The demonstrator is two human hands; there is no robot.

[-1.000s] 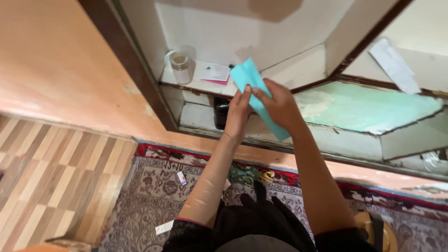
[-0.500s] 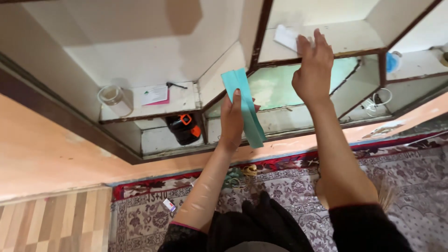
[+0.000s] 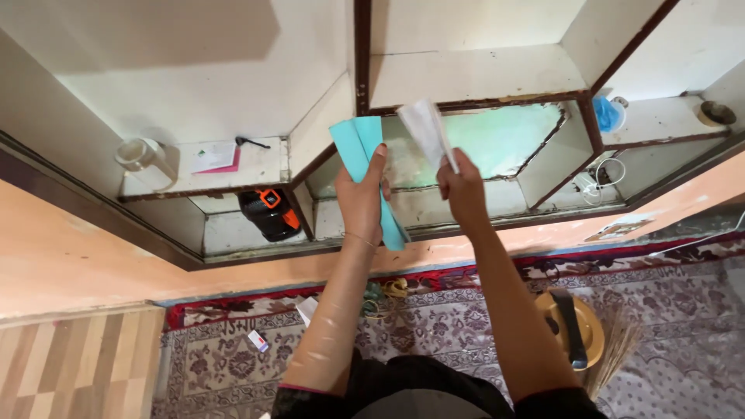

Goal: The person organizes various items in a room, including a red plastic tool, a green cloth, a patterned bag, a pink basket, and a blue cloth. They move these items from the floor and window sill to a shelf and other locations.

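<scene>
A built-in wall shelf unit (image 3: pixel 473 74) with dark brown frames occupies the upper field. At ten o'clock, a white shelf (image 3: pixel 264 167) carries a glass jar (image 3: pixel 140 155) lying tilted, a white card over a pink sheet (image 3: pixel 213 157), and a small dark tool (image 3: pixel 250 142). Below it, a black and orange device (image 3: pixel 268 213) sits in the lower compartment. At two o'clock, a blue object (image 3: pixel 607 114) and a round brown item (image 3: pixel 714 113) rest on a shelf; a white cable (image 3: pixel 601 177) lies beneath. At six o'clock, a patterned carpet (image 3: pixel 683 310) bears a yellow round object (image 3: pixel 590 330), a small packet (image 3: pixel 258 340) and coloured loops (image 3: pixel 388 291).
</scene>
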